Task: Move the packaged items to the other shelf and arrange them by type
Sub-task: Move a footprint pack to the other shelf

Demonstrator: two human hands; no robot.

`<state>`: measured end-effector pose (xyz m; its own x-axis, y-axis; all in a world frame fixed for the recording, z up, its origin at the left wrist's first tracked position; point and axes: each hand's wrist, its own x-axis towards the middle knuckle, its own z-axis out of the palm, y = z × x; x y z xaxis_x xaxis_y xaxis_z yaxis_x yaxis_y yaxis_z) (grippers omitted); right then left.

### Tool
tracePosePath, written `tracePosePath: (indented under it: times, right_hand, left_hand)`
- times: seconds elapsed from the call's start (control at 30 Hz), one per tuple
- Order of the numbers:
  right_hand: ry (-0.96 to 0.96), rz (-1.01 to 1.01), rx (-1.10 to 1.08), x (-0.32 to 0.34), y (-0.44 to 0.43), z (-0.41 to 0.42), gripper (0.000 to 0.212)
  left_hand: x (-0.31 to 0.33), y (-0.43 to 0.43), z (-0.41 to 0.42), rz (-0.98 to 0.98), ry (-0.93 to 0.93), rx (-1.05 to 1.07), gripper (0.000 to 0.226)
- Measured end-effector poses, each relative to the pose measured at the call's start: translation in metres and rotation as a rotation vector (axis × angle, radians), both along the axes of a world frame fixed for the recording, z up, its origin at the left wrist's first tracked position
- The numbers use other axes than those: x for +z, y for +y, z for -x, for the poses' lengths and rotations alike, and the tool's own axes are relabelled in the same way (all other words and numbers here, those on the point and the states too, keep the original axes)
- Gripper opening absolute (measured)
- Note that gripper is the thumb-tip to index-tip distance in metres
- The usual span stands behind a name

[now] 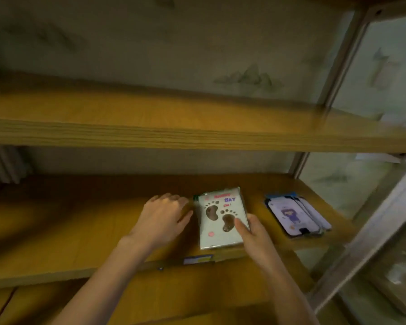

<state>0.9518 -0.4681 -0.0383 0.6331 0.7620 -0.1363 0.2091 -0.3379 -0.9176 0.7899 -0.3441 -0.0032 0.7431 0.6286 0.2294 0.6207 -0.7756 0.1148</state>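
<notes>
A small shop — wooden shelves [150, 134] displaying packaged goods [295, 215], price label [198, 259].

Two hands are in view, the left hand [164, 214] and the right hand [256, 233]. Two wooden shelves show: an upper shelf [150, 134] at twelve o'clock and a lower shelf [80, 231]. One footprint package [218, 219] lies there, with one stack of purple-figure packages [295, 214] at three o'clock; its count is unclear.

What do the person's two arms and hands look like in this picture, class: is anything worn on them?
Both forearms are bare as far as the frame shows; no sleeve is in view. The left hand and right hand wear no gloves. No watch, bracelet or ring can be made out on either wrist or hand, though the picture is somewhat blurred. Nails look short and unpainted where visible.
</notes>
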Motion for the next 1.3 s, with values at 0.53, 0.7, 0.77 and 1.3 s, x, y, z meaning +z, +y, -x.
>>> tracePosePath:
  times: [0.53, 0.7, 0.77, 1.3]
  right_hand:
    - [-0.899, 0.336, 0.219, -0.010, 0.016, -0.029, 0.051]
    - [-0.924, 0.242, 0.423, 0.006, 0.020, -0.017, 0.055]
    - [-0.944, 0.194, 0.549, 0.015, 0.024, -0.005, 0.052]
    - [-0.985, -0.127, 1.195, 0.059, 0.050, 0.190, 0.038]
  left_hand:
    - [-0.016, -0.046, 0.004, 0.006, -0.036, 0.371, 0.044]
    - [-0.017, -0.054, 0.020, 0.001, 0.011, 0.433, 0.042]
    - [-0.017, -0.060, 0.031, -0.008, 0.035, 0.468, 0.043]
    - [-0.015, -0.117, 0.222, -0.070, -0.009, 0.910, 0.045]
